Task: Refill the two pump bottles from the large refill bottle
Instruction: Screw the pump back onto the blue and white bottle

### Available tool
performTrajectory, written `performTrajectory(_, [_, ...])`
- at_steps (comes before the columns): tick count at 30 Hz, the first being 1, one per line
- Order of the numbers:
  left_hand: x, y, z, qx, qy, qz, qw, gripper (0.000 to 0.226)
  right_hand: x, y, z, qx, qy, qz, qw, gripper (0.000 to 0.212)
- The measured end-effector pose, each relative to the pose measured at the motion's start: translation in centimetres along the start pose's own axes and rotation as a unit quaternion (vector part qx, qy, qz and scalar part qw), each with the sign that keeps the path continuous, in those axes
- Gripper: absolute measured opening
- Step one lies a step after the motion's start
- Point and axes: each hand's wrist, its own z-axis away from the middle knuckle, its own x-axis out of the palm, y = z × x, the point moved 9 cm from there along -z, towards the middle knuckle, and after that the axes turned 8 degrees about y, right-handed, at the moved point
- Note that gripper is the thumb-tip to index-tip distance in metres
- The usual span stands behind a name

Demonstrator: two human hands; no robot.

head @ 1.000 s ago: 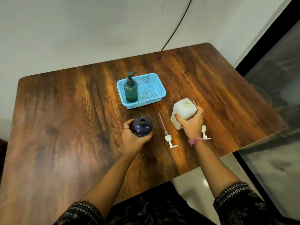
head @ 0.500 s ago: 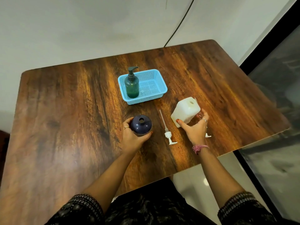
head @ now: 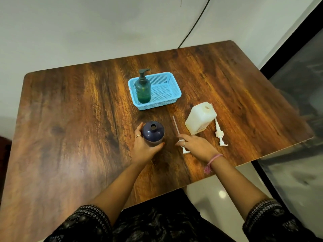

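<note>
A dark blue pump bottle [head: 153, 132] stands upright at the table's front centre, its neck open with no pump in it. My left hand [head: 143, 149] wraps around its left and near side. Just to its right a white pump with a long dip tube [head: 175, 124] lies on the table, and my right hand [head: 197, 145] pinches its head with thumb and fingers. The large white refill bottle [head: 201, 117] stands uncapped further right, untouched. A green pump bottle [head: 143, 88] with its pump fitted stands in the blue basket [head: 176, 84].
A second white pump [head: 219, 131] lies to the right of the refill bottle, near the table's right edge. The wooden table [head: 70, 119] ends just behind my wrists. A black cable [head: 192, 27] runs down the wall behind it.
My right hand let go of the white refill bottle and moved left onto the pump lying between the bottles. My left hand stays on the blue bottle.
</note>
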Motion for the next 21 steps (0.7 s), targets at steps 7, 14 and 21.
performTrajectory(7, [0.0, -0.4, -0.4, -0.009, -0.001, 0.003, 1.0, 0.087, 1.1, -0.8, -1.1, -0.038, -0.024, 0.022, 0.999, 0.048])
performTrajectory(14, [-0.7, 1.0, -1.0, 0.001, 0.008, -0.002, 1.0, 0.08, -4.4, -1.0, -1.9, -0.05, 0.063, -0.059, 0.995, 0.047])
performTrajectory(21, [-1.5, 6.2, -2.6, 0.027, 0.045, 0.029, 0.998, 0.082, -13.1, 1.0, -4.0, -0.056, 0.13, -0.117, 0.983, 0.034])
